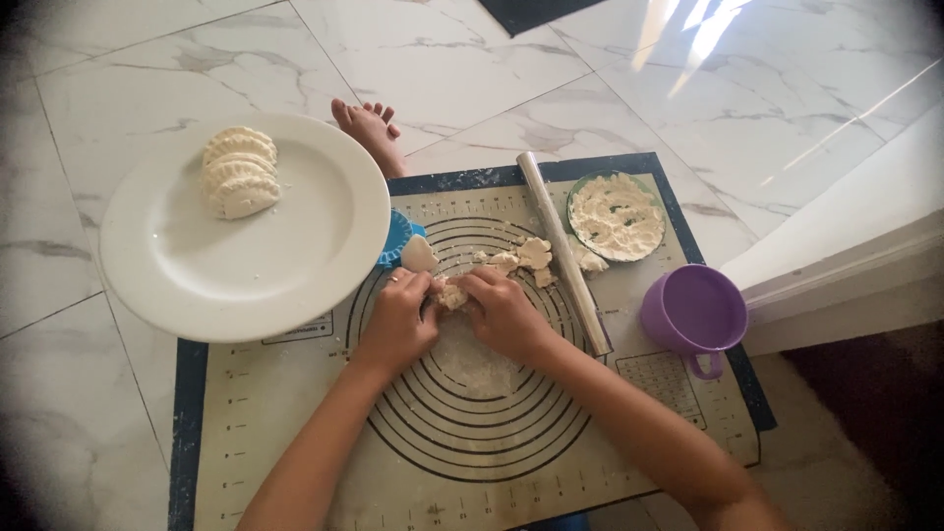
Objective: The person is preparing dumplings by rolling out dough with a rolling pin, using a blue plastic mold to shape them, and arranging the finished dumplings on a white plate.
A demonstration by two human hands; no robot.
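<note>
On the baking mat (295,423), near the middle of its printed rings, both hands meet over a small lump of dough (451,293). That lump lies between the two sets of fingertips, just far of the knuckles, so neither hand is clearly nearer; it is too small and too covered to give a long axis with any certainty. The left hand (398,320) has its fingers curled and pressed close together, their tips pinching the lump's left side. The right hand (503,313) is curled likewise, fingers bunched and closed on the lump's right side. A floury patch of the mat shows just near of the hands.

Far of the hands lie more torn dough scraps (519,258), touching or nearly touching the rolling pin (562,251), which runs from far to near and slants rightward. Just right of the pin's far end sits a green bowl of flour (617,216). A purple cup (694,313) stands at the mat's right edge, handle toward the near side. To the left, a white plate (295,265) overlaps the mat's far left corner and carries a stack of crimped dumplings (239,172). A blue dumpling press (398,236) peeks out from beside the plate's rim, with a pale round piece of dough (418,255) against it. A bare foot (370,126) rests on the marble floor (492,59) beyond.
</note>
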